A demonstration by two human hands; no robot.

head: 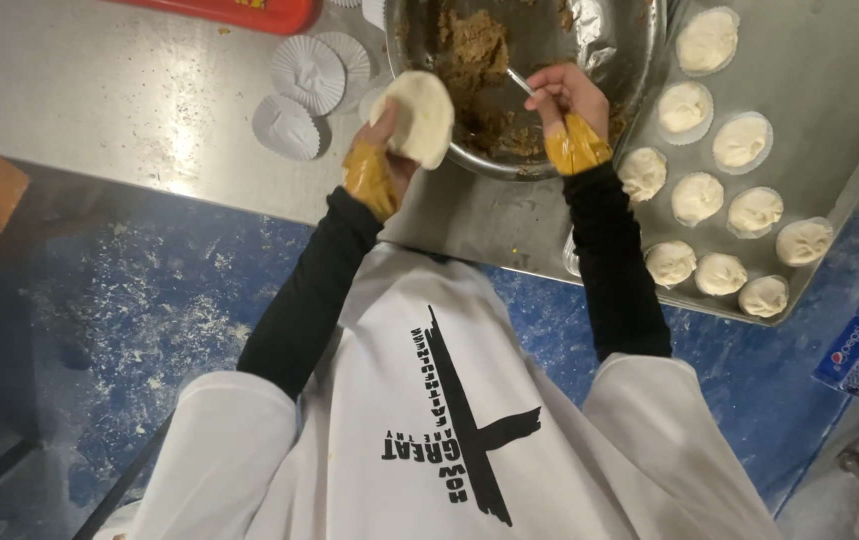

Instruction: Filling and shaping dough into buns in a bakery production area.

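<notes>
A soft, pale dough round (414,117) is being cupped in the left hand (387,143), grip curled under it beside the steel bowl (640,60), likely light and easily torn, while a spoon (522,82) is being pinched shut-fingered by the right hand (562,98) over the bowl.

Person wears a white short-sleeve tee over a black long-sleeve underlayer; black sleeves run tight from mid-upper arm to wrists. Tee front has a lg black print: brush-stroke cross shape w/ block lettering beside it, seen upside down from the head cam. Both wrists wrapped in yellowish-tan bands, wrinkled & glossy, like tape or rolled glove cuffs, can't tell which. Left hand (390,135) & right hand (562,95) bare beyond the bands. White fabric loose, creased at shoulders.
</notes>
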